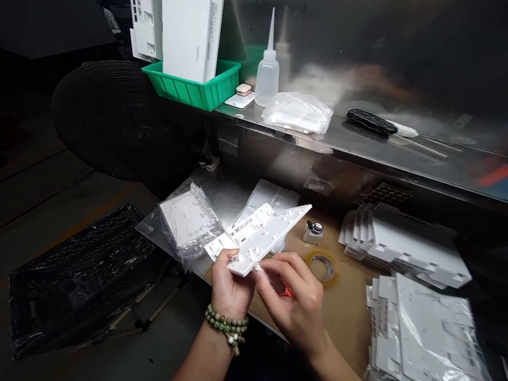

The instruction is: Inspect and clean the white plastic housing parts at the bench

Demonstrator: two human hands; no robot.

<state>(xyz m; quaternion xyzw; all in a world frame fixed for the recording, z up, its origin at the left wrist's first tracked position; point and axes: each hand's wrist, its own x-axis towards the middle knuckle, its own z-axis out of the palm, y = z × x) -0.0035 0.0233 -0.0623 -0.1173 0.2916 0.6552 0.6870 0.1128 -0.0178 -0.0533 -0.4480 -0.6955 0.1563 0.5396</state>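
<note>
My left hand grips a white plastic housing by its near left corner, thumb on top. The housing is tilted, its inner side with ribs and small posts facing up. My right hand is closed in a pinch at the housing's near edge. A tiny white bit shows at its fingertips; I cannot tell what it is. A red object is partly hidden behind the right hand. On the bench behind, another white part is partly covered by the held housing.
A bagged white part lies at left, a tape roll and small metal-topped container at right. Stacked white housings and bagged ones stand farther right. The shelf holds a green bin, squeeze bottle and black-handled tool.
</note>
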